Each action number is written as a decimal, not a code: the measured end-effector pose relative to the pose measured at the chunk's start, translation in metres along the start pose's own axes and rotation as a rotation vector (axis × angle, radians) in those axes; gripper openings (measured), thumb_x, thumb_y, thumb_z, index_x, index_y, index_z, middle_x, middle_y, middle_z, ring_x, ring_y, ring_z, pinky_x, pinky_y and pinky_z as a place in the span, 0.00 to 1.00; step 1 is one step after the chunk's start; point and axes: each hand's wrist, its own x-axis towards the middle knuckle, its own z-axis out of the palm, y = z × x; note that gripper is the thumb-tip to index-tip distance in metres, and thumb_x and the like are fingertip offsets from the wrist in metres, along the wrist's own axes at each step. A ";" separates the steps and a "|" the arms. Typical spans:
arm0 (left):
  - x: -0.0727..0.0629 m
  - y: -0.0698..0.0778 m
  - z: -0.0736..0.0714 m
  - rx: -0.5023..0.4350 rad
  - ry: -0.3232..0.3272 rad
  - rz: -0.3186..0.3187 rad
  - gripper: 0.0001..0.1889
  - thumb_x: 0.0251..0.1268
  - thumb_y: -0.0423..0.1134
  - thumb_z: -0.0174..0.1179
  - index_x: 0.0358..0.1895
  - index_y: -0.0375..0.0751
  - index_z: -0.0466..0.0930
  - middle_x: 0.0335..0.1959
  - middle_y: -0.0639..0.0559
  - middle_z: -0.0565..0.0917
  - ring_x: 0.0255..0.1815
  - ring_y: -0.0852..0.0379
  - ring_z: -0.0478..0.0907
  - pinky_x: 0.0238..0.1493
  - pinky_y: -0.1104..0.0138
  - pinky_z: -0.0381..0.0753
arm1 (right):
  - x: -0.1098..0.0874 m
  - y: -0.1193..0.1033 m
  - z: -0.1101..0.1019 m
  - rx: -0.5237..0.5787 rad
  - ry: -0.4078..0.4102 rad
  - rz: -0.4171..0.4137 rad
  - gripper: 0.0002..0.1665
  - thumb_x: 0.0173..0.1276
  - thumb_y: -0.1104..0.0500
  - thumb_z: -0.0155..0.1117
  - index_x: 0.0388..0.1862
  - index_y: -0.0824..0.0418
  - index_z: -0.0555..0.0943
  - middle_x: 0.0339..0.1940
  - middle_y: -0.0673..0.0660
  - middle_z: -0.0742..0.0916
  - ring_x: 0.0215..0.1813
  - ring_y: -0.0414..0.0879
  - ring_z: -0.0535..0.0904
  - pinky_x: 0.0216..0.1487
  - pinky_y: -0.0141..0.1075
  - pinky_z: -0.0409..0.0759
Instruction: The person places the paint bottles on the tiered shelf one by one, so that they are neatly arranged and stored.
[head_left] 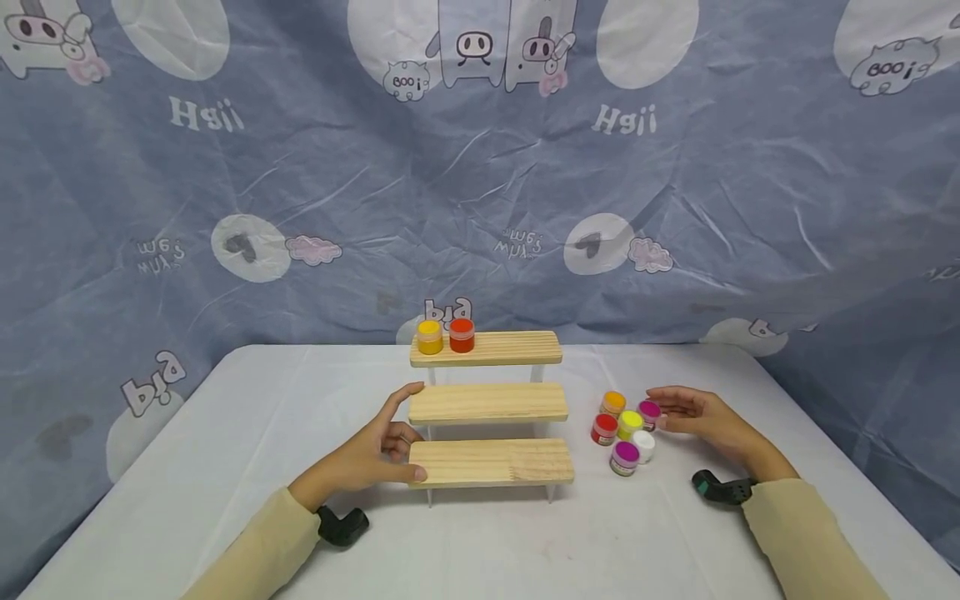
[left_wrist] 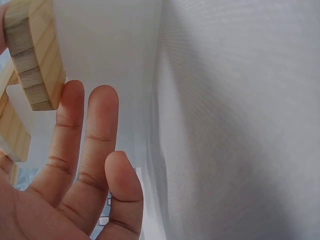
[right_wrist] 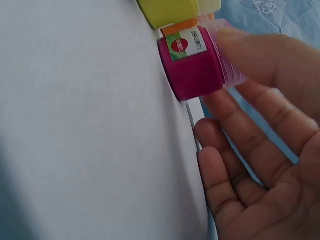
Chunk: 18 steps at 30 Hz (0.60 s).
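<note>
A three-tier stepped stand has wooden boards, with its lowest board point(head_left: 487, 462) nearest the front. My left hand point(head_left: 360, 458) holds the stand's left end, the thumb over the lowest board and the index finger reaching the middle board point(head_left: 487, 403). In the left wrist view, other fingers point(left_wrist: 104, 115) extend beside the board's end. At the right, my right hand point(head_left: 708, 423) pinches a small magenta paint jar point(right_wrist: 192, 65) with a clear lid, the thumb at the lid. That jar stands at the right side of a cluster of small jars.
On the top board point(head_left: 517, 344) stand a yellow-orange jar point(head_left: 430, 337) and a red jar point(head_left: 462, 336). The cluster includes an orange jar point(head_left: 613, 403), red jar point(head_left: 604, 430), yellow jar point(head_left: 630, 425), white jar point(head_left: 643, 447) and purple jar point(head_left: 625, 458). A printed cloth hangs behind the white table point(head_left: 300, 400).
</note>
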 end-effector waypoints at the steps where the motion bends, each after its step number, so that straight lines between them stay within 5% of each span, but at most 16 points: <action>1: 0.000 0.000 0.000 0.001 0.001 0.000 0.62 0.64 0.38 0.79 0.89 0.47 0.38 0.47 0.42 0.86 0.41 0.52 0.79 0.46 0.68 0.77 | 0.001 0.000 0.001 -0.011 -0.001 0.008 0.33 0.77 0.63 0.71 0.73 0.79 0.73 0.69 0.76 0.81 0.55 0.26 0.80 0.56 0.25 0.80; 18: -0.001 0.001 -0.002 0.008 -0.001 -0.008 0.63 0.64 0.40 0.79 0.89 0.49 0.37 0.48 0.42 0.86 0.43 0.50 0.83 0.47 0.67 0.79 | 0.002 0.003 0.005 -0.060 0.078 0.062 0.24 0.75 0.62 0.73 0.62 0.74 0.78 0.53 0.61 0.88 0.48 0.37 0.83 0.51 0.28 0.81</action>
